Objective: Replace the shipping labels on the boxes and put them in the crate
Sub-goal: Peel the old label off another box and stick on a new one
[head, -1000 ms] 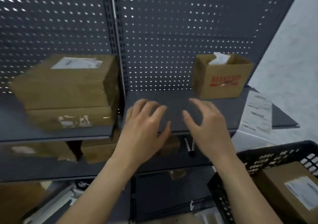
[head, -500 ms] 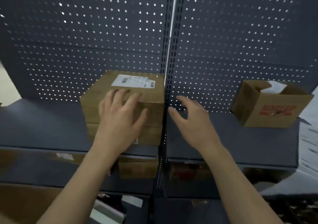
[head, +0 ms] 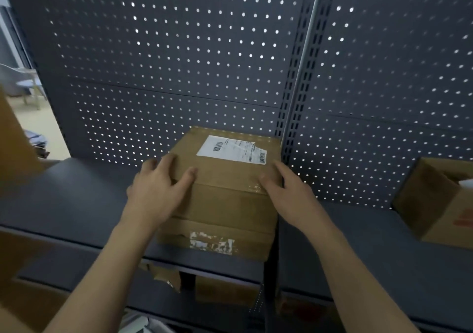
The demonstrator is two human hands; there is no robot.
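Two brown cardboard boxes are stacked on the dark shelf (head: 76, 199). The top box (head: 225, 176) carries a white shipping label (head: 231, 149) with barcodes on its upper face. The lower box (head: 256, 243) shows torn white label scraps on its front. My left hand (head: 156, 189) grips the top box's left front corner, thumb on top and fingers over the left side. At the right front corner my right hand (head: 289, 192) holds the same box, thumb on the top edge and fingers along the right side. No crate is in view.
An open cardboard box (head: 440, 210) stands on the right shelf section. A slotted upright post (head: 294, 117) rises just behind the stack's right side, with pegboard behind. More boxes (head: 225, 291) sit on the shelf below. Cardboard (head: 15, 138) edges in at the left.
The view swung left, away from the crate and the open box. Both hands reached forward and closed on the top box's front corners; before, they hovered in front of the shelf.
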